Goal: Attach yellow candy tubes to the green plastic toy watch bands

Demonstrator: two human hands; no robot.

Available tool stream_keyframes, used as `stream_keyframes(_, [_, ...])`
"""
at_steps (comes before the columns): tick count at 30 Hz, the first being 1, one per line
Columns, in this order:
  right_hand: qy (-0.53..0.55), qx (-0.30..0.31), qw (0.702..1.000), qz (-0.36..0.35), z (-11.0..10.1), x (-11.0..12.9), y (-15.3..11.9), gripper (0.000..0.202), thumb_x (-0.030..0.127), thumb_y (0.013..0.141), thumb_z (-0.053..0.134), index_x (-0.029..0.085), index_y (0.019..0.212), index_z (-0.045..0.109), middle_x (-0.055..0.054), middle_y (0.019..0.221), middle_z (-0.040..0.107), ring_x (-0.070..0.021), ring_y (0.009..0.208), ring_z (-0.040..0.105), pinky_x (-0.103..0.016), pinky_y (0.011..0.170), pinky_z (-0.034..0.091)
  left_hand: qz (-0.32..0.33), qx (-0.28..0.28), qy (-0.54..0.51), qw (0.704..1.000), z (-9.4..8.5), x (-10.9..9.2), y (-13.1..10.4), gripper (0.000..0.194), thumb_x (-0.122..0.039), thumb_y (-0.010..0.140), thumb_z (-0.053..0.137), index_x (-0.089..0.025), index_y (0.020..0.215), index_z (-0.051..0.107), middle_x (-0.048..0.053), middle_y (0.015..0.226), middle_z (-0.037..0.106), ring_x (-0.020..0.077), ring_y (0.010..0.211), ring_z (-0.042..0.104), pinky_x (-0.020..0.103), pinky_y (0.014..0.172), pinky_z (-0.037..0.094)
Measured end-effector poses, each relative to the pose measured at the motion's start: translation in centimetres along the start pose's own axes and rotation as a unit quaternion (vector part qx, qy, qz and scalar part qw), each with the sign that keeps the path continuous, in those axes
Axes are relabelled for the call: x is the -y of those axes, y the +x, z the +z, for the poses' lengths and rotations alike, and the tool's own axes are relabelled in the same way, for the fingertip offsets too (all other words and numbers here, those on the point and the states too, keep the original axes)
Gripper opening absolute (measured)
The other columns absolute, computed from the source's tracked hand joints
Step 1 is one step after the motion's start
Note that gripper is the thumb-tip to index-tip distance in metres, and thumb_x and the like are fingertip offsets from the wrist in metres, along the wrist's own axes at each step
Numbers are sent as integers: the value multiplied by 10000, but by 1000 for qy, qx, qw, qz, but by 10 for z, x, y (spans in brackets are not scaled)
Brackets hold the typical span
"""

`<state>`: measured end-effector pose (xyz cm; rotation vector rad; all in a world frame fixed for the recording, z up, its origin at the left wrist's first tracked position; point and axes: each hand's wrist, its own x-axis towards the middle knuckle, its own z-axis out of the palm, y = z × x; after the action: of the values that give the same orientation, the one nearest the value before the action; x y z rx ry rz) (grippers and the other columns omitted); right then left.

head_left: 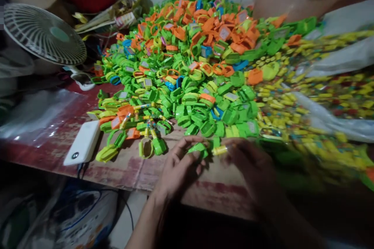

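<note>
Near the table's front edge, my left hand is closed around a green plastic watch-like piece. Just to its right, my right hand pinches a small yellow tube, whose left end points toward the green piece. The right hand is blurred and dark. Behind both hands rises a large heap of green, orange, yellow and blue plastic pieces. Many yellow tubes with coloured contents lie to the right.
A white power bank with a cable lies at the left on the red table. Behind it stands a fan beside clear plastic bags. A small group of pieces with tubes sits left of my hands.
</note>
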<state>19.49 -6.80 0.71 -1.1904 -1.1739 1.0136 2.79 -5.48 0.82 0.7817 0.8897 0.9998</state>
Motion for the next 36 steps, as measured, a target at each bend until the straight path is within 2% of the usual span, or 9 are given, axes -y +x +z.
stream_keyframes(3, [46, -3, 999, 14, 6, -1, 2, 137, 337, 883, 608, 207, 864, 648, 26, 602, 597, -114, 509, 550, -245, 514, 490, -45, 15, -58, 997, 2, 14, 1, 234, -322, 809, 651, -153, 971, 637, -28, 627, 485, 57, 500, 423, 151, 463, 312])
stream_keyframes(5, [49, -5, 999, 24, 9, -2, 4, 149, 333, 881, 610, 199, 820, 632, 26, 585, 593, -109, 487, 541, -238, 483, 479, -55, 16, -55, 997, 2, 18, 1, 285, -359, 782, 688, -149, 968, 641, -35, 605, 466, 53, 486, 385, 144, 442, 276])
stream_keyframes(9, [24, 1, 999, 32, 9, -3, 6, 174, 324, 897, 586, 198, 778, 600, 30, 573, 576, -105, 494, 542, -231, 495, 480, -75, 17, 15, 997, 2, 15, 0, 396, -416, 753, 747, -184, 1044, 611, -47, 594, 488, 42, 457, 344, 142, 439, 265])
stream_keyframes(13, [-25, 30, 999, -10, 5, -1, 7, 125, 291, 918, 539, 207, 848, 600, 35, 590, 573, -108, 527, 559, -220, 520, 482, -70, 18, 83, 994, 5, 9, -1, 376, -411, 757, 748, -187, 1034, 626, -66, 542, 481, 42, 426, 332, 148, 444, 277])
stream_keyframes(19, [-148, 62, 983, -84, -6, -4, 9, 100, 239, 934, 492, 206, 892, 577, 40, 599, 543, -105, 530, 544, -202, 503, 444, -29, -5, 150, 988, 11, 3, 1, 347, -372, 732, 763, -146, 980, 676, -19, 634, 567, 78, 508, 438, 168, 483, 333])
stream_keyframes(24, [-151, 96, 975, -134, -11, -10, 12, 77, 179, 938, 485, 202, 940, 558, 46, 646, 547, -85, 560, 542, -185, 559, 446, 6, -9, 177, 984, 11, 3, 4, 288, -349, 735, 760, -139, 924, 703, 14, 733, 635, 113, 614, 516, 208, 589, 394])
stream_keyframes(30, [-191, 121, 956, -185, -12, -7, 11, 81, 147, 910, 492, 189, 931, 557, 25, 716, 584, -83, 604, 561, -187, 593, 441, 13, 5, 179, 984, 9, 2, 5, 204, -311, 721, 765, -151, 833, 706, -3, 648, 619, 130, 615, 513, 230, 636, 394])
stream_keyframes(32, [-186, 138, 956, -182, -15, -5, 10, 86, 148, 910, 484, 189, 916, 560, 29, 693, 576, -83, 586, 554, -190, 580, 435, 10, 5, 184, 983, 9, 2, 5, 204, -313, 698, 782, -146, 785, 704, -6, 649, 612, 119, 601, 488, 221, 622, 381])
stream_keyframes(36, [-114, 153, 974, -124, -16, -4, 0, 117, 151, 925, 453, 194, 897, 559, 47, 619, 547, -79, 536, 545, -177, 534, 433, -16, 1, 193, 981, 8, 9, 0, 250, -362, 682, 790, -145, 777, 710, -13, 639, 584, 99, 566, 438, 203, 568, 341])
